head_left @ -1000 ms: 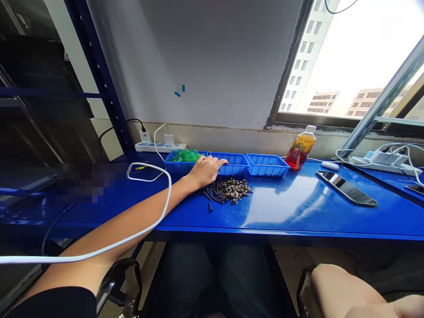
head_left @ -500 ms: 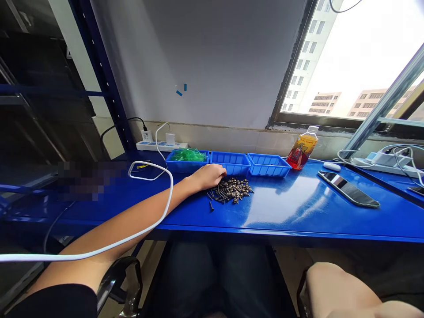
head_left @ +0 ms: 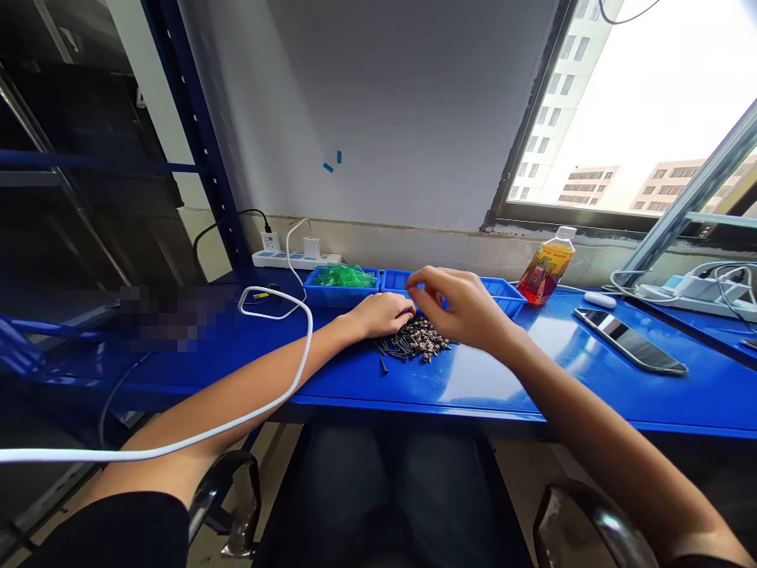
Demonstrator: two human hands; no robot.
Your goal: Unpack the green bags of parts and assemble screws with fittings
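Note:
A pile of small metal screws, dark and brassy, lies on the blue table, with one loose screw in front. My left hand rests at the pile's back left edge. Its fingers are closed and bent downward; what they hold, if anything, is hidden. Over the back of the pile hovers my right hand, fingers curled and thumb close to the index finger, near the left fingertips. Anything in its pinch is too small to make out. It partly covers the middle blue bin and the right blue bin.
Green plastic pieces fill the left blue bin. A drink bottle, a phone and a white oval case are to the right. A white cable loops across my left forearm. Power strips stand along the wall.
My right hand has come up from the lower right to above the screw pile. My left hand stays at the pile. The view has shifted slightly.

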